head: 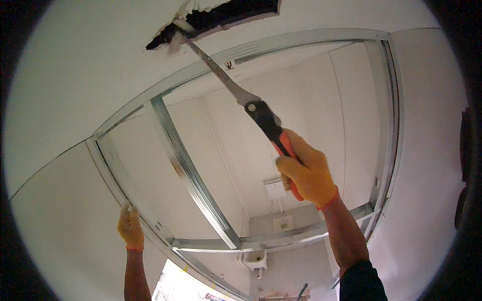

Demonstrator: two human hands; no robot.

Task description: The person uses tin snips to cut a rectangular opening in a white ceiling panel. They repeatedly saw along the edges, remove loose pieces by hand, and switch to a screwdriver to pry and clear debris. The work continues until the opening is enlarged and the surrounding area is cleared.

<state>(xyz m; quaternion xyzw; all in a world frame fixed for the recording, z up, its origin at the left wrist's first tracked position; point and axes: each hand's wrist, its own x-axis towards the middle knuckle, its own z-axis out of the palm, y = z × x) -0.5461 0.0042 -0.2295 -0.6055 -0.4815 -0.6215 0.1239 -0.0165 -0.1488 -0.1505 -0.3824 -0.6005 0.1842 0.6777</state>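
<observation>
My right hand (307, 171), in a yellow knit glove, grips the red and black handle of a folding pruning saw (224, 75). The toothed blade points up and to the left, its tip at the jagged edge of a dark opening (233, 17) in the white ceiling panel (94, 49). Pale torn material hangs around the blade tip, and the tip itself is blurred or hidden. Lower left, my gloved left hand (130, 225) rests its fingertips against the edge of the metal frame (150, 229) along the wall. Whether those fingers grip the edge is unclear.
A galvanized metal stud (192, 177) crosses the frame left of the saw. Further metal channels (293, 235) form the far and right sides. Beyond are white wall panels, a white box (276, 188), a small basin (256, 259) and a bright opening (180, 282) at the bottom.
</observation>
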